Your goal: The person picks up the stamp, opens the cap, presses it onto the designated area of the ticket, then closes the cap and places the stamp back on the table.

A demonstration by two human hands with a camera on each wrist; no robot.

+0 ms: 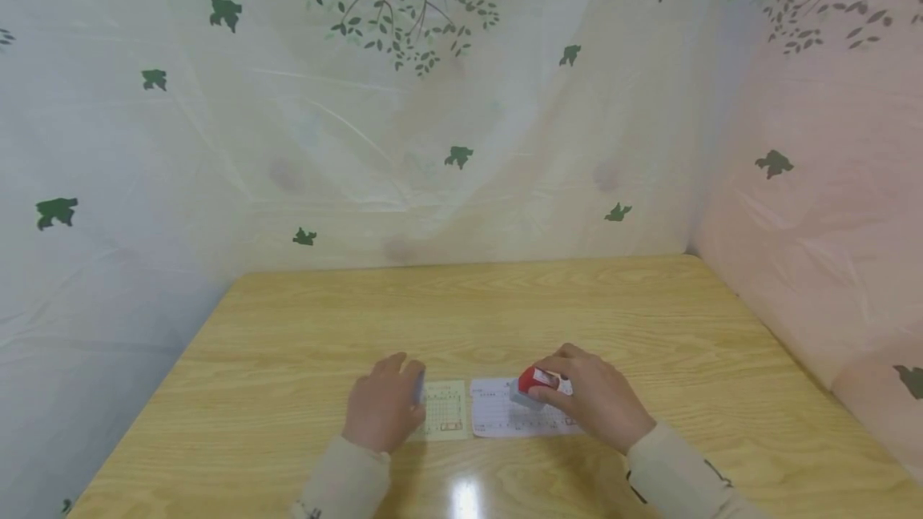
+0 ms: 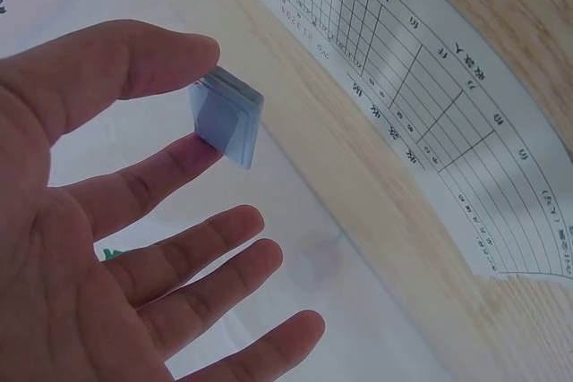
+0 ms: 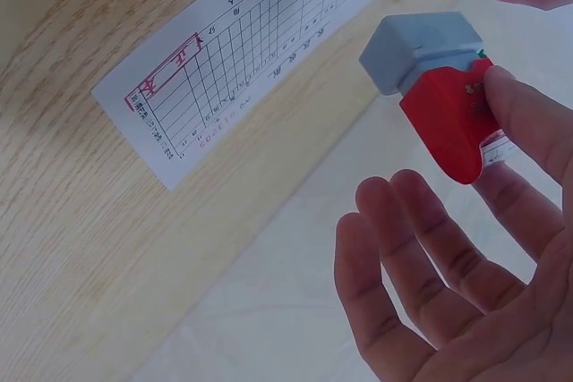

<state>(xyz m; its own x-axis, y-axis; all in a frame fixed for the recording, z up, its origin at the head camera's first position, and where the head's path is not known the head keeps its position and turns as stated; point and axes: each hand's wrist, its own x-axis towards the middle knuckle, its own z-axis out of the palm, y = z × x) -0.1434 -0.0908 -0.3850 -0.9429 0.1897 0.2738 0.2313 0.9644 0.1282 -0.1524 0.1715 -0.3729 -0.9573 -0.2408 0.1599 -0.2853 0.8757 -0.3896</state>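
Between thumb and index finger my right hand (image 1: 602,399) pinches a red-and-grey stamp (image 3: 448,114), its other fingers spread apart. The stamp is held tilted above a white printed slip (image 1: 490,415) with a ruled grid; a red boxed mark (image 3: 170,69) lies at one end of that slip. My left hand (image 1: 382,407) pinches a small square blue-grey stamp cap (image 2: 226,118) by its edges, thumb against index finger, with the remaining fingers loose. Beside this hand a pale yellow slip (image 1: 443,395) lies partly hidden; it bears a red box near its lower right corner.
Both slips lie side by side on a wood-grain table (image 1: 461,311), with a narrow gap between them. Pale curtains (image 1: 505,118) printed with leaves and birds stand behind the table and along its sides. Glare shows near the front of the table.
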